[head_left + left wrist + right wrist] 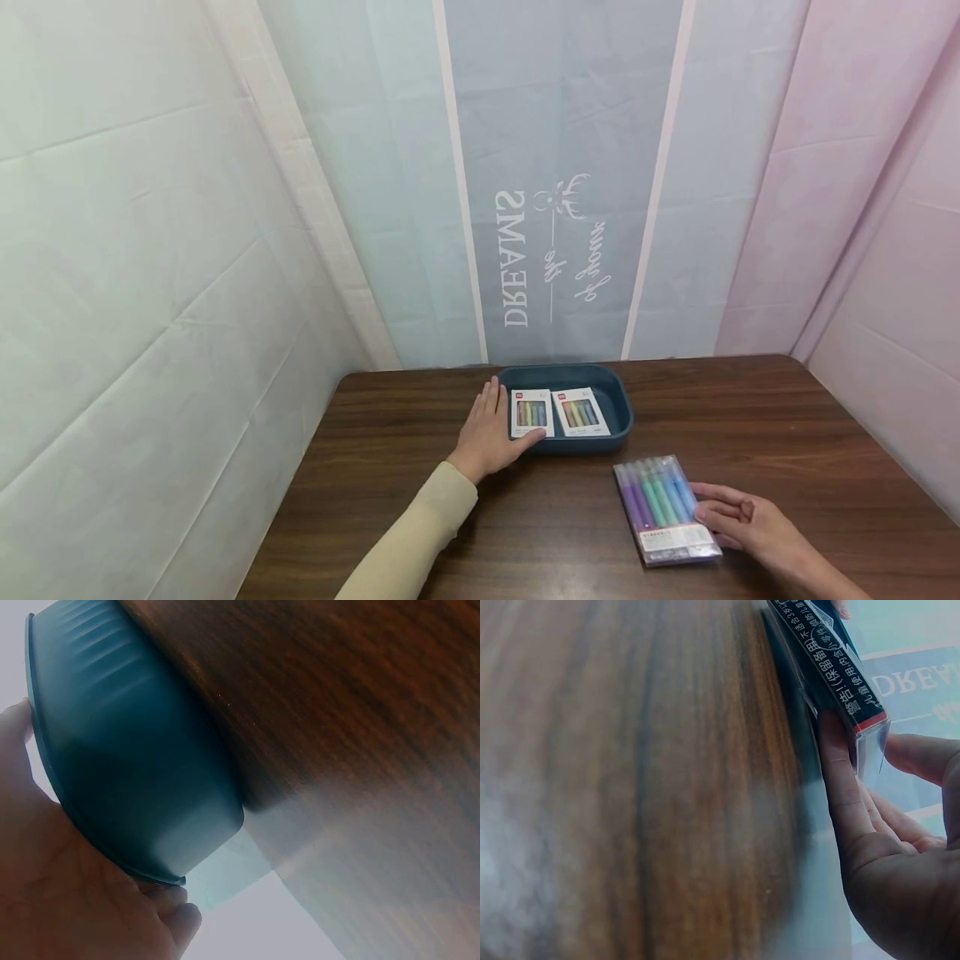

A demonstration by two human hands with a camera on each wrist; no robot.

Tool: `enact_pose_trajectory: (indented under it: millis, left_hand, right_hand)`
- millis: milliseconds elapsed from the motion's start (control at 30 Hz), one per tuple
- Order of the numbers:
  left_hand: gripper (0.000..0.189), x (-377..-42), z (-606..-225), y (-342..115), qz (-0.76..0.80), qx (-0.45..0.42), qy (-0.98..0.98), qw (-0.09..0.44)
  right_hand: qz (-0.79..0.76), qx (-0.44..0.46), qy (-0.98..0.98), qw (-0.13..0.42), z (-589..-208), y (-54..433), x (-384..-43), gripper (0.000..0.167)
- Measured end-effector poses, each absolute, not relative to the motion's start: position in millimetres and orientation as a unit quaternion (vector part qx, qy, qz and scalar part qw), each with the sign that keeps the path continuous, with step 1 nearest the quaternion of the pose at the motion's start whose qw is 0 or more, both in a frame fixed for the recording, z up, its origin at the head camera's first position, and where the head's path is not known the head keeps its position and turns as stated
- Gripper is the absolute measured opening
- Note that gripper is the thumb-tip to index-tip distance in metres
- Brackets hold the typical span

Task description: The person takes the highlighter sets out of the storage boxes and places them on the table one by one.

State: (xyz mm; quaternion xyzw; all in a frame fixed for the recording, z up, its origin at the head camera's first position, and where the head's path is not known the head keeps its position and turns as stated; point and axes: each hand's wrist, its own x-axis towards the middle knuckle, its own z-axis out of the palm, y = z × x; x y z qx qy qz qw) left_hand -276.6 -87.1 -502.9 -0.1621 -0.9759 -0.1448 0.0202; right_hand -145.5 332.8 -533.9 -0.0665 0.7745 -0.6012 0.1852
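Note:
My left hand (489, 429) rests on the left end of a dark teal plastic bin (581, 446), fingers straight along its side and thumb over the front rim. From the left wrist view the palm (67, 885) lies against the rim, and the outer wall of the bin (135, 750) faces the camera. Two white packs with coloured sticks, a left one (532, 414) and a right one (581, 412), lie inside. Nearer me, my right hand (738, 521) pinches the right edge of a clear case of purple, green and blue pens (663, 504), thumb on one face and fingers behind.
The brown wood-grain table (540, 517) carries the bin near its back edge. Behind it hangs a pale curtain (555, 125) with printed lettering, and a white fabric wall (150, 250) stands along the left.

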Motion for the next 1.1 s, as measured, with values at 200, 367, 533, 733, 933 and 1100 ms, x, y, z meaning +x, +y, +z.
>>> enact_pose_trajectory:
  millis: [200, 367, 533, 733, 933, 1100]
  left_hand:
    - [0.115, -276, -504, -88, -0.148, -0.162, -0.975, 0.022]
    - [0.115, -276, -505, -89, -0.146, -0.162, -0.976, 0.025]
    - [0.115, -275, -507, -89, -0.143, -0.162, -0.976, 0.026]
    - [0.115, -274, -508, -90, -0.142, -0.165, -0.976, 0.028]
    - [0.116, -273, -509, -90, -0.143, -0.17, -0.975, 0.033]
    - [0.115, -272, -510, -91, -0.144, -0.17, -0.974, 0.034]
  right_hand:
    - [-0.6, -0.076, 0.777, 0.177, -536, 332, -145, 0.059]
    - [-0.59, -0.089, 0.786, 0.163, -538, 332, -144, 0.057]
    - [-0.58, -0.088, 0.795, 0.154, -540, 331, -144, 0.057]
    - [-0.525, -0.088, 0.838, 0.116, -541, 328, -141, 0.055]
    - [-0.467, -0.099, 0.877, 0.056, -542, 323, -137, 0.047]
    - [-0.456, -0.104, 0.883, 0.04, -544, 320, -135, 0.044]
